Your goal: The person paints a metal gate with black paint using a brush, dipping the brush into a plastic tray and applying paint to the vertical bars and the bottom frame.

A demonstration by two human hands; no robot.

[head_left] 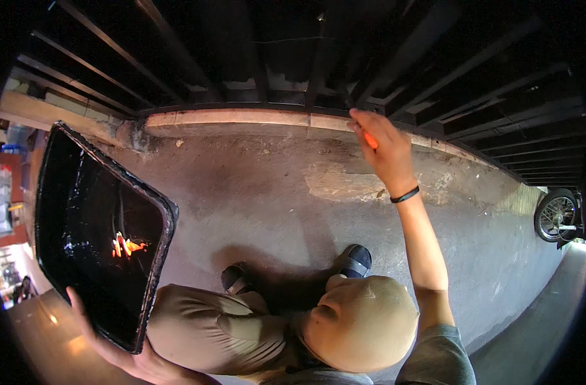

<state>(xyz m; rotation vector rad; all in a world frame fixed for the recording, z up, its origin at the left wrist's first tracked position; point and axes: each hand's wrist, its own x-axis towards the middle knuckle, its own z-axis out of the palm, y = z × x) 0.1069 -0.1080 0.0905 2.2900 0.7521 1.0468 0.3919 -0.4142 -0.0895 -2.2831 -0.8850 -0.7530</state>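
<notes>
My left hand (122, 359) grips a deep black tray (171, 221) by its lower edge, with the fingers partly hidden behind it. The tray is tilted at the left, its inside glossy and wet-looking black, with bright orange streaks that look like a reflection. Out in front, my right hand (390, 151) is closed around a paintbrush with an orange handle (370, 140). The brush's dark head points at the lower end of the black metal bars (312, 90) and is hard to make out against them; whether it touches them cannot be told.
A pale low curb (241, 117) runs beneath the bars. Below me is a grey concrete floor (273, 186), with my sandalled feet (355, 260) between it and my bent knees (367, 321). A spoked wheel (556, 215) stands at the far right. Shelves with goods (5, 199) are at the far left.
</notes>
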